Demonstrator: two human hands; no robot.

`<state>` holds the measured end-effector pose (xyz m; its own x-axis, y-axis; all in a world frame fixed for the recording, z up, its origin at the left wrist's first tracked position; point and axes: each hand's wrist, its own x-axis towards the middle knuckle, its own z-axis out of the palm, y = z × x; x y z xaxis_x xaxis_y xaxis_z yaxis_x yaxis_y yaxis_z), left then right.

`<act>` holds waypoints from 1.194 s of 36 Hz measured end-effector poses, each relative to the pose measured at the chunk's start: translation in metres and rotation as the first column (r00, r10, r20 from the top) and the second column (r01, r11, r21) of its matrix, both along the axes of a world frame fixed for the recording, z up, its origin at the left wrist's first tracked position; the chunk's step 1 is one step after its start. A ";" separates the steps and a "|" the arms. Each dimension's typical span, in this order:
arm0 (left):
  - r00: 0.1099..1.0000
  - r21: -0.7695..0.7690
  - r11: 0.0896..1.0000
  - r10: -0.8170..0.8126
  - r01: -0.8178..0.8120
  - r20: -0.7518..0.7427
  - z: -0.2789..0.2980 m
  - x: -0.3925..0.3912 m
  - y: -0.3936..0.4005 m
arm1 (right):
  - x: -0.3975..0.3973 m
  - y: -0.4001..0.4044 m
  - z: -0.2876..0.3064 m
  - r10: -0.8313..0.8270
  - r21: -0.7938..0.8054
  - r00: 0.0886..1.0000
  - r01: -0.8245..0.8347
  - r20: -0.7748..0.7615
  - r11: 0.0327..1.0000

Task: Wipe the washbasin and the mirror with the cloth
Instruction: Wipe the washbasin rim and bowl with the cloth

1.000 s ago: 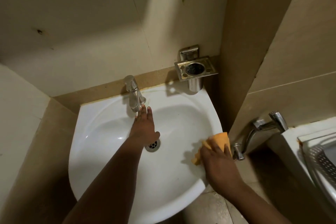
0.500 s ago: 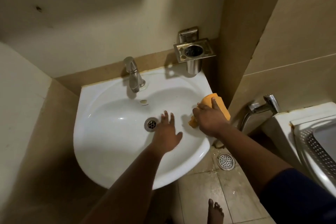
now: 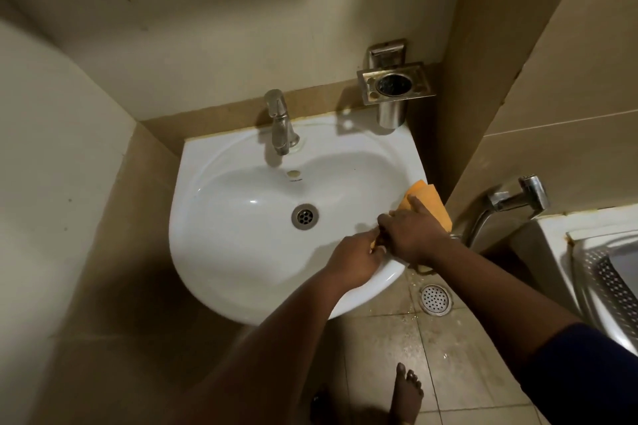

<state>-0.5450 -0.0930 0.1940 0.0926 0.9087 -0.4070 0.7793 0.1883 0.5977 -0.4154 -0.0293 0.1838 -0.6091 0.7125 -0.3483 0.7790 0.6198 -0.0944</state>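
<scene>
White washbasin (image 3: 241,252), glossy, with a silver drain ring (image 3: 305,216) at centre — dark holes dotted in it. Orange cloth (image 3: 429,205) at about 3 o'clock on the rim. Silver-grey tap (image 3: 280,126) at 12 o'clock; steel tumbler holder (image 3: 393,88) at 1 o'clock, dull metal with a dark hollow. Cream wall (image 3: 207,28) above, flecked with a few dark spots; tan band (image 3: 214,121) behind the basin. Beige floor tiles (image 3: 466,355) at 5 o'clock, speckled, with a round perforated silver floor drain (image 3: 435,299). Dark blue sleeve (image 3: 587,369) at 4 o'clock — perforated steel tray (image 3: 611,290) beside it
</scene>
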 end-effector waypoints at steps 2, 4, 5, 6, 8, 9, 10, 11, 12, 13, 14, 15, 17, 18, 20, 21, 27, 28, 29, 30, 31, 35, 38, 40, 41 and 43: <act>1.000 -0.008 1.000 -0.008 0.008 -0.011 0.000 0.002 0.001 | 0.000 0.001 -0.003 -0.012 0.006 1.000 0.012 0.000 1.000; 1.000 -0.022 1.000 -0.006 0.005 -0.027 -0.002 -0.001 -0.002 | -0.001 -0.001 -0.004 -0.003 0.001 0.999 0.003 0.036 1.000; 0.999 -0.038 0.999 0.003 -0.005 -0.041 -0.004 -0.006 -0.006 | -0.002 -0.003 -0.005 0.003 -0.007 0.998 -0.002 0.065 1.000; 0.998 -0.058 0.998 0.017 -0.020 -0.059 -0.007 -0.012 -0.009 | -0.004 -0.005 -0.004 0.002 -0.015 0.996 -0.001 0.087 1.000; 0.994 -0.110 0.992 0.048 -0.060 -0.102 -0.014 -0.027 -0.018 | -0.008 -0.014 -0.001 0.000 -0.021 0.993 0.003 0.118 1.000; 0.990 -0.136 0.988 0.060 -0.078 -0.129 -0.016 -0.036 -0.023 | -0.011 -0.020 0.001 -0.003 -0.024 0.992 0.006 0.127 1.000; 0.985 -0.162 0.983 0.066 -0.092 -0.157 -0.018 -0.044 -0.028 | -0.015 -0.027 0.002 -0.010 -0.037 0.992 0.015 0.123 0.999; 0.981 -0.183 0.978 0.071 -0.104 -0.182 -0.019 -0.052 -0.033 | -0.019 -0.036 0.004 -0.019 -0.059 0.994 0.026 0.110 0.998; 0.976 -0.198 0.974 0.073 -0.114 -0.203 -0.020 -0.060 -0.038 | -0.024 -0.046 0.006 -0.022 -0.082 0.995 0.030 0.095 0.996; 0.972 -0.207 0.972 0.068 -0.115 -0.223 -0.020 -0.067 -0.042 | -0.029 -0.057 0.007 -0.016 -0.100 0.997 0.024 0.074 0.995; 0.969 -0.215 0.971 0.052 -0.106 -0.243 -0.020 -0.072 -0.045 | -0.035 -0.068 0.008 -0.004 -0.109 0.999 0.009 0.048 0.994; 0.965 -0.221 0.971 0.030 -0.090 -0.261 -0.020 -0.076 -0.048 | -0.039 -0.077 0.009 0.009 -0.111 1.000 -0.007 0.016 0.994; 0.958 -0.238 0.969 -0.009 -0.062 -0.287 -0.020 -0.082 -0.052 | -0.041 -0.084 0.011 0.028 -0.113 0.999 -0.031 -0.031 0.993; 0.954 -0.247 0.968 -0.027 -0.050 -0.298 -0.020 -0.085 -0.054 | -0.039 -0.080 0.011 0.025 -0.120 0.999 -0.030 -0.041 0.992; 0.945 -0.269 0.963 -0.062 -0.028 -0.322 -0.022 -0.089 -0.057 | -0.032 -0.065 0.008 0.008 -0.157 0.999 -0.014 -0.040 0.987; 0.938 -0.277 0.961 -0.081 -0.017 -0.336 -0.023 -0.092 -0.059 | -0.028 -0.057 0.007 -0.008 -0.175 0.999 0.002 -0.031 0.985; 0.871 -0.234 0.972 -0.136 0.024 -0.473 -0.017 -0.115 -0.081 | -0.027 -0.047 -0.006 -0.024 -0.016 0.997 0.025 0.078 1.000; 0.853 -0.213 0.977 -0.132 0.024 -0.505 -0.017 -0.121 -0.086 | -0.031 -0.053 -0.006 -0.020 -0.012 0.996 0.021 0.085 1.000; 0.839 -0.192 0.981 -0.120 0.019 -0.531 -0.016 -0.126 -0.089 | -0.037 -0.060 -0.004 -0.021 -0.028 0.996 0.023 0.084 0.999; 0.827 -0.167 0.986 -0.102 0.009 -0.553 -0.015 -0.132 -0.093 | -0.043 -0.067 -0.002 -0.023 -0.055 0.997 0.028 0.075 0.998; 0.817 -0.138 0.990 -0.083 0.004 -0.571 -0.015 -0.138 -0.097 | -0.050 -0.075 0.000 -0.024 -0.087 0.998 0.029 0.060 0.996; 0.812 -0.004 1.000 -0.011 0.010 -0.583 -0.014 -0.151 -0.106 | -0.094 -0.100 0.008 -0.017 -0.253 0.999 0.004 -0.049 0.967; 0.801 -0.036 0.999 -0.032 0.013 -0.598 -0.016 -0.151 -0.107 | -0.122 -0.104 0.007 -0.016 -0.390 0.995 -0.022 -0.094 0.921; 0.803 -0.046 0.999 -0.028 0.001 -0.596 -0.014 -0.150 -0.106 | -0.125 -0.100 0.008 0.006 -0.456 0.994 -0.056 -0.110 0.888; 0.804 -0.046 0.999 -0.026 -0.002 -0.594 -0.013 -0.150 -0.106 | -0.122 -0.097 0.010 0.020 -0.490 0.993 -0.074 -0.115 0.868; 0.803 -0.035 0.999 -0.018 -0.004 -0.596 -0.011 -0.152 -0.106 | -0.112 -0.091 0.015 0.039 -0.553 0.993 -0.095 -0.111 0.828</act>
<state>-0.6965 -0.1994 0.1830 -0.1719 0.8940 -0.4138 0.9812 0.1928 0.0088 -0.5270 -0.1200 0.1989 -0.6967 0.3706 -0.6142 0.7084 0.4907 -0.5074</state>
